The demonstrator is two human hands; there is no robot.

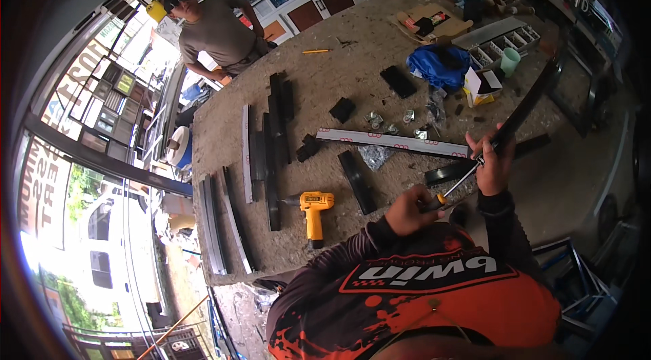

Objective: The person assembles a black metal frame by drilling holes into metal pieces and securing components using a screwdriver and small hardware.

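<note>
My left hand (409, 211) is closed round the black and yellow handle of a screwdriver (462, 179). Its long metal shaft points up and right, its tip close to my right hand (494, 165). That hand grips the near end of a long black metal profile (527, 104), which slants away toward the far right. The exact spot where the screwdriver tip meets the profile is too small to make out. Beside my hands, a profile with white printed film (390, 142) lies on the table, and a short curved black piece (444, 173) rests near the edge.
On the worktable (366, 95) lie a yellow cordless drill (314, 214), several black profiles (270, 170), a blue bag (439, 65), a compartment tray (505, 47) and a green cup (510, 62). Across the table stands another person (220, 31). Metal frames (566, 278) stand at the lower right.
</note>
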